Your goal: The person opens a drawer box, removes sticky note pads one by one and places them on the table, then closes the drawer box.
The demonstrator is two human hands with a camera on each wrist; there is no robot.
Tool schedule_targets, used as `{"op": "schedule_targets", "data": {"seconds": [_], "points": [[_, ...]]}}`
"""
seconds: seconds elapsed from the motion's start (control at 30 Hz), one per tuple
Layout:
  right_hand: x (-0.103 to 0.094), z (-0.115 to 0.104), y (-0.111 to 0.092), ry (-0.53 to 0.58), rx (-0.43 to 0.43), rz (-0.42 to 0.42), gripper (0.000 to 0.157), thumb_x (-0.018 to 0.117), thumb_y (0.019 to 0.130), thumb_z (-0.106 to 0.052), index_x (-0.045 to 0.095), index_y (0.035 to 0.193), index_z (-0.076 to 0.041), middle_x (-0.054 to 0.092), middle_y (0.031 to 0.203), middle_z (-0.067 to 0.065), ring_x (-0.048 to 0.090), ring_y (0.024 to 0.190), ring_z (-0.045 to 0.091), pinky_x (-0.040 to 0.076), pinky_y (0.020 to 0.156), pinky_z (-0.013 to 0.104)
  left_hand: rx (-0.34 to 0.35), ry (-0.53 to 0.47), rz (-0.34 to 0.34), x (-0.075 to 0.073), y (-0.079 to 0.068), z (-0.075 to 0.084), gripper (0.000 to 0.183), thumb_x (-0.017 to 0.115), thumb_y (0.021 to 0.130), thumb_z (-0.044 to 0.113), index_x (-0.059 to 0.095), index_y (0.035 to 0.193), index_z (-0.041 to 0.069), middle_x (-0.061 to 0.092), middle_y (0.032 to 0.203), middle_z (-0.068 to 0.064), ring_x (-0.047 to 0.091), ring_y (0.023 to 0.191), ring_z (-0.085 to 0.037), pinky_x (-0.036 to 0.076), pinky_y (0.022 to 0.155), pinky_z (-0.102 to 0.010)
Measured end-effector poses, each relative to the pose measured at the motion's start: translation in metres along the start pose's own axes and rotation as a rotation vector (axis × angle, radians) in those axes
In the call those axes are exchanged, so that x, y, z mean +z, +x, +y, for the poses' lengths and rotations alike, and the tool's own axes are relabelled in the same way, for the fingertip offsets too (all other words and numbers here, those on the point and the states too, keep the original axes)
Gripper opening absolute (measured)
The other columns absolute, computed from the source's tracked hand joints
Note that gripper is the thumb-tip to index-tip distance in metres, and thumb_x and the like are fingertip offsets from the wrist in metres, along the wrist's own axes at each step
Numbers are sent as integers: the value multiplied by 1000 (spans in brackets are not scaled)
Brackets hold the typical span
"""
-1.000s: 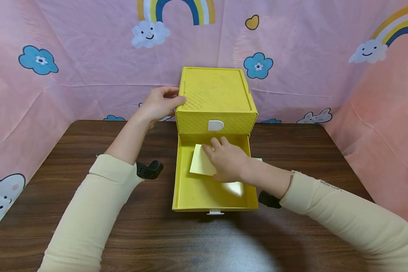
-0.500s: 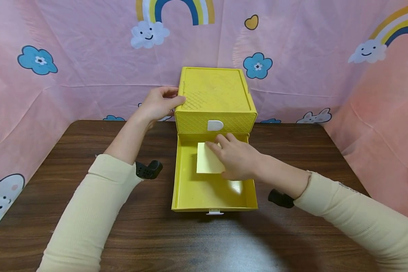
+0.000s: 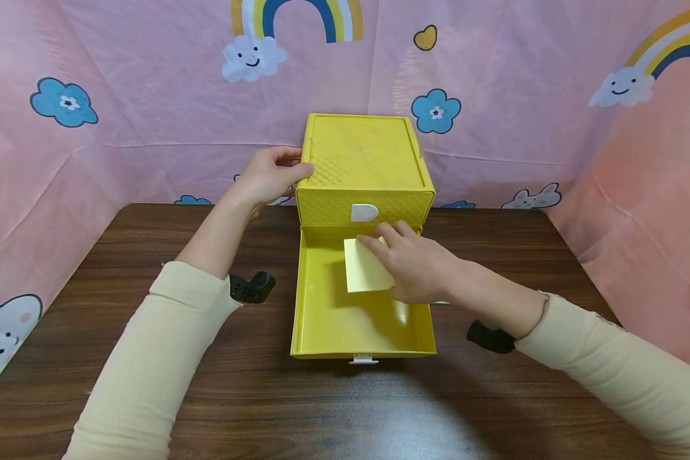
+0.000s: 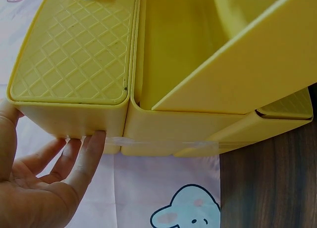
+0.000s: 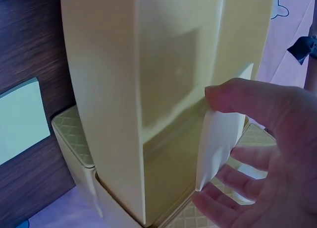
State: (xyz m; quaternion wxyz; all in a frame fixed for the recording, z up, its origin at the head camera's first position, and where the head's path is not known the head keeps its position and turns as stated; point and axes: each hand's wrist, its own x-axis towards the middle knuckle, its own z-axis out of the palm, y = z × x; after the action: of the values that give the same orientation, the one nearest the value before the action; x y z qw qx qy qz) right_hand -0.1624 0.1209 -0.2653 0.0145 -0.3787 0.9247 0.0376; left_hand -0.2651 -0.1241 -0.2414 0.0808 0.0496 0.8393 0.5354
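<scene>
The left hand (image 4: pixel 47 188) holds the yellow drawer unit (image 4: pixel 74 59), one drawer (image 4: pixel 247 64) standing open.

The crosshatched drawer unit (image 3: pixel 365 153) is yellow, the held paper (image 3: pixel 365 269) pale yellow, the wood-grained table (image 3: pixel 236 364) brown

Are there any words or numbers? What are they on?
None can be read.
Cream ribbed right sleeve: faint dark marks near the cuff, too small to read.
Square pale-yellow paper pad, boxy yellow plastic drawer unit: no lettering visible.
Pink cloth backdrop: printed pictures only.
</scene>
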Motion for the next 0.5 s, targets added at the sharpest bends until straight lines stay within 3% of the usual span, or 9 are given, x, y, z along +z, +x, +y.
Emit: {"op": "schedule_targets", "data": {"seconds": [0.2, 0.5], "points": [[-2, 5, -6, 1, 16, -8, 85, 75, 69, -16, 32, 142, -7, 40, 131, 14, 40, 115, 34, 50, 83, 39, -3, -6, 2, 0, 1, 0, 59, 57, 91, 30, 35, 142, 10, 40, 138, -10, 50, 117, -22, 49, 92, -36], [-3, 13, -16, 26, -2, 55, 82, 77, 66, -13, 37, 138, -6, 43, 128, 15, 41, 112, 33, 50, 84, 40, -3, -2, 4, 0, 1, -1, 58, 57, 91, 30, 36, 142, 11, 41, 137, -10, 51, 115, -21, 50, 91, -36]]}}
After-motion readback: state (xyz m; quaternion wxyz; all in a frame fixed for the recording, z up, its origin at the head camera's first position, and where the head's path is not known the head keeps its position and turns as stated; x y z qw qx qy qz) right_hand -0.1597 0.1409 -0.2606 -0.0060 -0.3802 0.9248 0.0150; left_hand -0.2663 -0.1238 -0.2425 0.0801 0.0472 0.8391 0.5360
